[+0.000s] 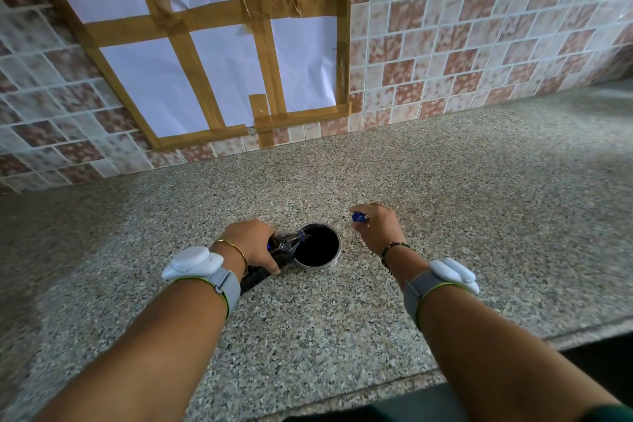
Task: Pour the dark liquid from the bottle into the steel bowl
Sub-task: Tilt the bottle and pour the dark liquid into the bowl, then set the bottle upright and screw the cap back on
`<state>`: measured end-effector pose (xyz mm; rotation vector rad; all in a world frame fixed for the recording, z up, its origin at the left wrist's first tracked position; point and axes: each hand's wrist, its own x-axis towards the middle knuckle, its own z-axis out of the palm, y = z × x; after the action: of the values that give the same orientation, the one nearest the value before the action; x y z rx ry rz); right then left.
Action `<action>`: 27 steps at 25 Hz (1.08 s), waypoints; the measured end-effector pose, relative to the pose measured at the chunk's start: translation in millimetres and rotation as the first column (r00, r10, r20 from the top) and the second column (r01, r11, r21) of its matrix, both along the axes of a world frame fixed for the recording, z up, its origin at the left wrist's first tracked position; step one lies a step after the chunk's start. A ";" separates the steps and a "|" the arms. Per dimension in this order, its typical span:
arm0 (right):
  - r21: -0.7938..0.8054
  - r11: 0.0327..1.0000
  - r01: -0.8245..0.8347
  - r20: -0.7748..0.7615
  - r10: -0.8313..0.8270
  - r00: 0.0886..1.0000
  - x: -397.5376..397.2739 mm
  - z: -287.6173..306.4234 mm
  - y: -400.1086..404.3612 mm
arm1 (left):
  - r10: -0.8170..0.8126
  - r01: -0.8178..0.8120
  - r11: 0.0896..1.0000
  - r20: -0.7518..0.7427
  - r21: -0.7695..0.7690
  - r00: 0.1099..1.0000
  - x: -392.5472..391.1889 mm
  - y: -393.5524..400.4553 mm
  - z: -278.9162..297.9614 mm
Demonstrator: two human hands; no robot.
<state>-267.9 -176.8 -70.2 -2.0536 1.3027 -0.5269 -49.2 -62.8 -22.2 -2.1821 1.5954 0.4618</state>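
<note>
Two hands work: left hand (251, 243) grips the tilted, slippery-looking bottle (274, 255) mid-body over steel bowl (318, 245); right hand (375, 226) pinches its blue cap (358, 217).

Surface (445, 202): speckled grey granite, meets the tiled wall at the far edge.
Steel bowl (337, 252): stands directly on the surface, near the front middle, dark liquid inside.
Rest of surface: bare stone to either side of the bowl.
</note>
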 end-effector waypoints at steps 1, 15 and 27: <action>-0.003 1.000 0.001 0.001 -0.001 1.000 -0.1 0.0 -0.1 | -0.002 0.002 1.000 0.001 0.001 1.000 -0.5 -0.2 0.2; 0.067 0.998 0.013 0.049 -0.016 0.999 10.0 10.3 3.4 | 0.144 -0.192 0.972 -0.301 -0.136 0.943 3.0 10.6 -17.1; 0.002 0.897 -0.441 -0.017 0.441 0.897 94.4 94.5 21.0 | 0.113 -0.521 0.781 -0.742 -0.345 0.661 36.9 37.4 -19.4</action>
<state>-173.5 -155.8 24.3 -2.2648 0.7980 -0.3007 -12.3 -25.5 -41.6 -3.0052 1.8277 1.2018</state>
